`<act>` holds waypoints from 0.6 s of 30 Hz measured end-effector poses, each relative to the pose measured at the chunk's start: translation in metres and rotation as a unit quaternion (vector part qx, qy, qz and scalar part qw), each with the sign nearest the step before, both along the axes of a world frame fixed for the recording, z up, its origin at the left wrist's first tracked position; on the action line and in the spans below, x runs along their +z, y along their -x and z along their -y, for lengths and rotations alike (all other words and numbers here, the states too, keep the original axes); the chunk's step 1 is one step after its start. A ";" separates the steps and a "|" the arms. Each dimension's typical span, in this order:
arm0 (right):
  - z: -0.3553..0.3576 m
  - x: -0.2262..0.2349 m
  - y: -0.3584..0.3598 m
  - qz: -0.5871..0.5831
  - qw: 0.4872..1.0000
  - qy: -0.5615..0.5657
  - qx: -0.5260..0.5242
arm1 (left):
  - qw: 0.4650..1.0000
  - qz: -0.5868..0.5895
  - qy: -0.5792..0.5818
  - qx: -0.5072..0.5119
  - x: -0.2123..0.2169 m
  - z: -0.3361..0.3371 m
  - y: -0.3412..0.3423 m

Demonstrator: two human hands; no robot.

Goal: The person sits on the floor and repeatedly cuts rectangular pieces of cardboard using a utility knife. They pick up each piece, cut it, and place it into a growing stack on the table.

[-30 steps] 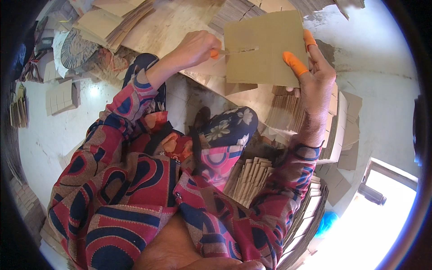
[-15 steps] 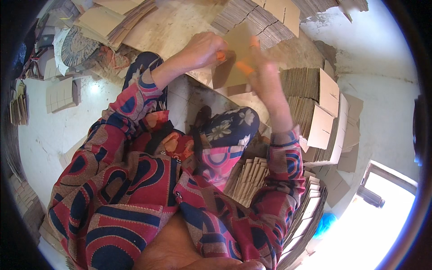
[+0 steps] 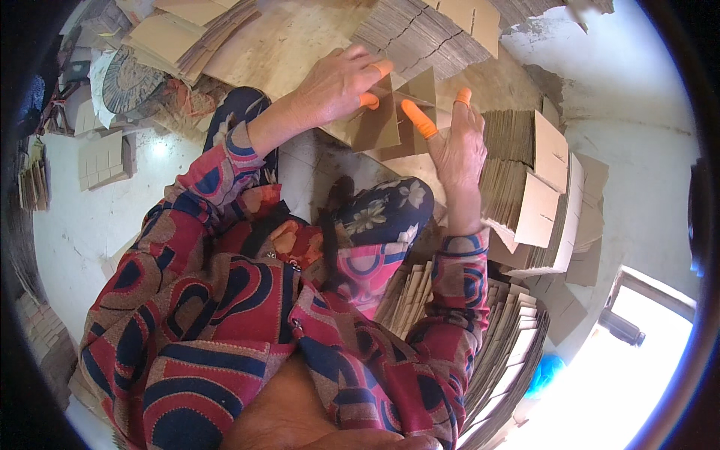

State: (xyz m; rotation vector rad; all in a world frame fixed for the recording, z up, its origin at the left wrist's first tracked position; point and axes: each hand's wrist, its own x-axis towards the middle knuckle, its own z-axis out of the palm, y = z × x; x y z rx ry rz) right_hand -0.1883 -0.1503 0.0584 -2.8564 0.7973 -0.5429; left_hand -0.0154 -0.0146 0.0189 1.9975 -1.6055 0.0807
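Observation:
Two brown cardboard strips stand crossed, forming a small cardboard divider (image 3: 381, 126) over the wooden board in front of me. My left hand (image 3: 330, 86) holds its left side between thumb and fingers. Orange rubber covers sit on that thumb and index finger. To the right of the divider is my right hand (image 3: 456, 150), open, its thumb and index finger spread apart. These two fingers also wear orange covers. The right thumb tip is close to the divider's right panel; I cannot tell if it touches.
A slotted cardboard stack (image 3: 416, 37) lies at the far side of the wooden board (image 3: 292, 45). More stacks (image 3: 517, 165) rise to my right. Folded dividers (image 3: 502, 360) fill the space beside my right elbow. Loose sheets (image 3: 169, 34) lie far left, near a round ridged object (image 3: 133, 79).
My right hand has moved away to the right and its fingers have spread. The cardboard, earlier a blurred raised sheet between both hands, now shows as crossed panels lower down.

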 end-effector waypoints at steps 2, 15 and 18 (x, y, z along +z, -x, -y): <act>0.016 -0.015 0.003 -0.024 0.999 -0.004 0.040 | 0.992 0.068 0.101 -0.021 -0.006 0.006 0.002; 0.000 -0.028 0.003 0.105 0.961 -0.207 0.148 | 0.988 0.083 0.080 -0.098 -0.011 0.016 -0.009; -0.001 -0.023 0.005 0.117 0.970 -0.159 0.143 | 0.992 0.048 0.011 -0.114 -0.005 0.016 -0.008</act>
